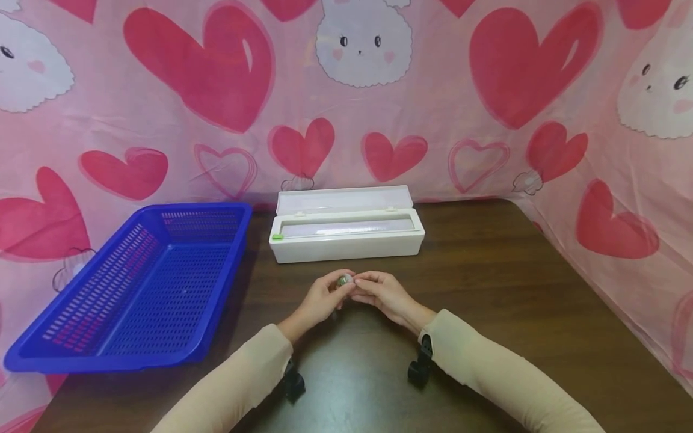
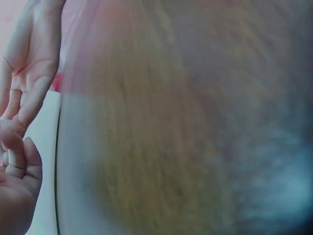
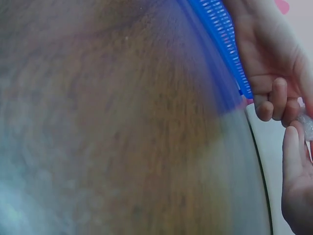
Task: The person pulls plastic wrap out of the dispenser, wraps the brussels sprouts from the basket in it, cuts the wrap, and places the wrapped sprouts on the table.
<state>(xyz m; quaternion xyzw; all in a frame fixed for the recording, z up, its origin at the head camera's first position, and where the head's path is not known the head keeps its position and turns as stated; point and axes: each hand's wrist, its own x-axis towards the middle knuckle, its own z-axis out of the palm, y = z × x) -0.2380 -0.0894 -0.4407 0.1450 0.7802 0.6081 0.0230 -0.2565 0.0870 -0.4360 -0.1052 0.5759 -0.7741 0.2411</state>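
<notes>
In the head view, my left hand [image 1: 322, 300] grips a small, rounded, green-and-clear thing [image 1: 345, 279] between thumb and fingers. My right hand [image 1: 387, 294] meets it from the other side, thumb and forefinger pinching at its right edge. Crinkled, see-through plastic [image 3: 307, 123] shows between the two hands in the right wrist view; the fingers cover much of it, so its kind is unclear. Just beyond the hands stands a long white box [image 1: 349, 246] with its lid [image 1: 344, 199] raised and a small green tab [image 1: 278, 237] at its left front corner.
A blue perforated plastic basket [image 1: 216, 300] stands to the left on the dark wooden table [image 1: 503, 288]. Behind the table hangs a pink cloth [image 1: 352, 108] printed with hearts and rabbits, which continues along the right side.
</notes>
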